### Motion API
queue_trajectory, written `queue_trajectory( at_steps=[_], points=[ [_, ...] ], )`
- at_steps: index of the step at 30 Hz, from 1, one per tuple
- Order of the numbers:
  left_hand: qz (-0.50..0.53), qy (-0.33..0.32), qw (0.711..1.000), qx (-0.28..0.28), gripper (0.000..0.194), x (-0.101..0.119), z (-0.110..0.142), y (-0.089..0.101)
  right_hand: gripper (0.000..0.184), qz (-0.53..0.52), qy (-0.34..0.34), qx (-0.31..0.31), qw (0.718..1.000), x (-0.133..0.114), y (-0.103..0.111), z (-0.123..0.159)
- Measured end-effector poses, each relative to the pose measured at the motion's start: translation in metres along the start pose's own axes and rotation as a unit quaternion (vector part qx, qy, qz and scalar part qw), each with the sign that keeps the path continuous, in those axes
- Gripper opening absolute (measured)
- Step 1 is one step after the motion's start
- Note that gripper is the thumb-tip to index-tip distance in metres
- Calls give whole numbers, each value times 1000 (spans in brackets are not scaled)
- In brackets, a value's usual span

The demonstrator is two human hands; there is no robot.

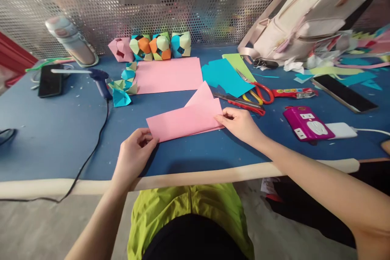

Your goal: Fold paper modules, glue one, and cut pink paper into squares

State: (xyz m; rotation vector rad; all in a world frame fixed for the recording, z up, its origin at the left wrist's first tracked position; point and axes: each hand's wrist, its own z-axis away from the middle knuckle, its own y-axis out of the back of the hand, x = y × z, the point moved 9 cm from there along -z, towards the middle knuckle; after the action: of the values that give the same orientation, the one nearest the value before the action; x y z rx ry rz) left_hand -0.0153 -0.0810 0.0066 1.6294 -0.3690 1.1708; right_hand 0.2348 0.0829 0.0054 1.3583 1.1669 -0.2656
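A folded sheet of pink paper (185, 120) is held just over the blue table, with a pointed flap sticking up behind its long edge. My left hand (135, 150) pinches its lower left corner between thumb and fingers. At the right end, my right hand (239, 124) grips the short edge in the same way. Behind it lies a flat pink sheet (170, 74). Blue paper (225, 76) with a cut, uneven edge overlaps a green sheet (239, 65). Scissors with red and yellow handles (258, 94) and a red-handled cutter (243, 103) rest near my right hand.
Several folded paper balls (160, 46) line the mesh partition. At left are a glue gun (100, 81) with a black cord, a phone (50, 80) and a bottle (73, 42). To the right are a purple power adapter (304, 120), another phone (344, 92), paper scraps and a backpack (301, 20).
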Motion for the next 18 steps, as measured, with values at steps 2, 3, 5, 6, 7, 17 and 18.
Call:
queue_trajectory(
  at_steps=[2,3,5,6,7,17,18],
  points=[
    [-26,-1,1000,3,24,4,-3,1,29,12,8,6,1000,-2,2,1],
    [-38,-4,999,1,22,6,-5,0,29,19,13,10,1000,-3,3,2],
    [-59,-11,998,-11,20,11,-11,-1,30,31,18,13,999,-4,6,4],
    [-64,-13,998,-20,19,12,-14,-2,30,34,18,13,999,-4,6,4],
    [-68,-12,997,-30,18,13,-18,-3,29,32,17,11,999,-4,7,5],
    [-70,-2,996,-62,18,15,-31,-9,28,42,4,11,999,1,8,7],
    [-72,-4,996,-61,18,16,-31,-9,28,52,6,14,999,1,8,8]
  ],
)
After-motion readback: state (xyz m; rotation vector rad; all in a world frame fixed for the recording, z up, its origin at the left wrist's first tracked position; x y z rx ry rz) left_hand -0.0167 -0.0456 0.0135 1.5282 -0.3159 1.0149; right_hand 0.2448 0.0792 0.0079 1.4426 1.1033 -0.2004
